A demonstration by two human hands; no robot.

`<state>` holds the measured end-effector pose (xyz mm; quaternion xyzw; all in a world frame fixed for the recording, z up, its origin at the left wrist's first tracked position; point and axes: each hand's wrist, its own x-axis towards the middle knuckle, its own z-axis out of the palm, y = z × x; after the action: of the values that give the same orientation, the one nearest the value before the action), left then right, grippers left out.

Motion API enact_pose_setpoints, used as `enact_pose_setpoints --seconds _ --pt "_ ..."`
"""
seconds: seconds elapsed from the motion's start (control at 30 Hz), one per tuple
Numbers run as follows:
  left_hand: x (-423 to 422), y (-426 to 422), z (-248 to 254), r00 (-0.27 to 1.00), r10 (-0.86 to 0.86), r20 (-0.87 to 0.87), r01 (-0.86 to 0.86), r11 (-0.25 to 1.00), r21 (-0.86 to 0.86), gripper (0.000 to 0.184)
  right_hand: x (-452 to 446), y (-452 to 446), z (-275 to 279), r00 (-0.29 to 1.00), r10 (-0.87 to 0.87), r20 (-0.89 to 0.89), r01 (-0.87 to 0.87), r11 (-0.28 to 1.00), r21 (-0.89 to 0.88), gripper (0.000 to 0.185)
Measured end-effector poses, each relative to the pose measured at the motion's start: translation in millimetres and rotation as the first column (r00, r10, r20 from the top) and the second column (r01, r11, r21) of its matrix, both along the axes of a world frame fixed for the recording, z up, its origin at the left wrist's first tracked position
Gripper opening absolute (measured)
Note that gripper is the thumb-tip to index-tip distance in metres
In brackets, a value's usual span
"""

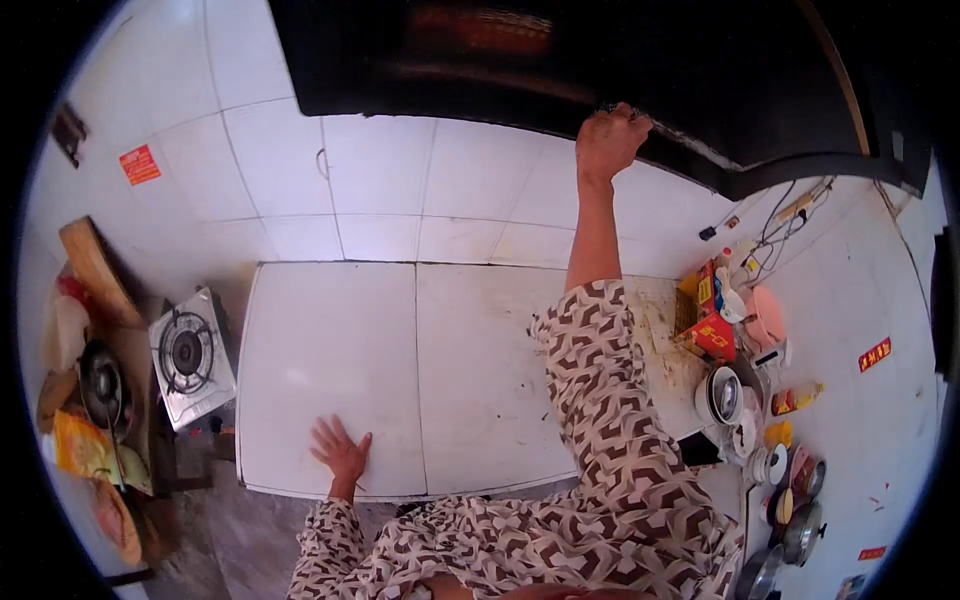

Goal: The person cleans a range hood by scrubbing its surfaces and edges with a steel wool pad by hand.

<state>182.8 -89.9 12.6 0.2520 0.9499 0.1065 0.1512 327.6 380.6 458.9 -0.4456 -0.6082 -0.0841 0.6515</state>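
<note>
Overhead, the right hand (608,145) meets the lower edge of the black hood (450,65), its fingers folded closed; a small greyish wad (606,108) shows at the fingertips, though whether it is pinched cannot be told. Low on the opposite side, the left hand (341,452) lies palm down with fingers spread, near the front edge of the white worktop (330,350), and grasps nothing. The hood spans the upper view, in front of the tiled wall (380,170). Marks and small dark specks appear on the right half of the worktop, beneath the raised arm. To the left stands a gas stove (187,352), with a dark wok (102,380) beyond it. To the right are a red box (712,336), a pink basin (766,315), nested pots (724,395) and, higher, loose cables (775,235) along the wall. Principal hazards, as judged: a greasy edge could let the right hand slip; overreaching could shift weight onto the left palm and make it slide; residue dislodged from the hood could fall onto the sleeve (590,350) or worktop.
</note>
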Motion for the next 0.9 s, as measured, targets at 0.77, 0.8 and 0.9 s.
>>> enact_pose_setpoints --seconds 0.77,0.8,0.9 --pt "2 3 7 1.0 -0.009 0.026 0.009 1.0 -0.003 0.099 -6 40 -57 0.976 0.051 0.212 -0.153 0.854 0.497 0.04" --pt "2 3 5 1.0 -0.009 0.019 0.01 1.0 -0.008 0.099 8 46 -60 0.982 0.125 0.139 -0.176 0.869 0.462 0.046" --pt "1 2 2 1.0 -0.008 0.013 0.008 1.0 -0.03 0.099 19 60 -67 0.964 0.212 -0.162 -0.129 0.903 0.41 0.044"
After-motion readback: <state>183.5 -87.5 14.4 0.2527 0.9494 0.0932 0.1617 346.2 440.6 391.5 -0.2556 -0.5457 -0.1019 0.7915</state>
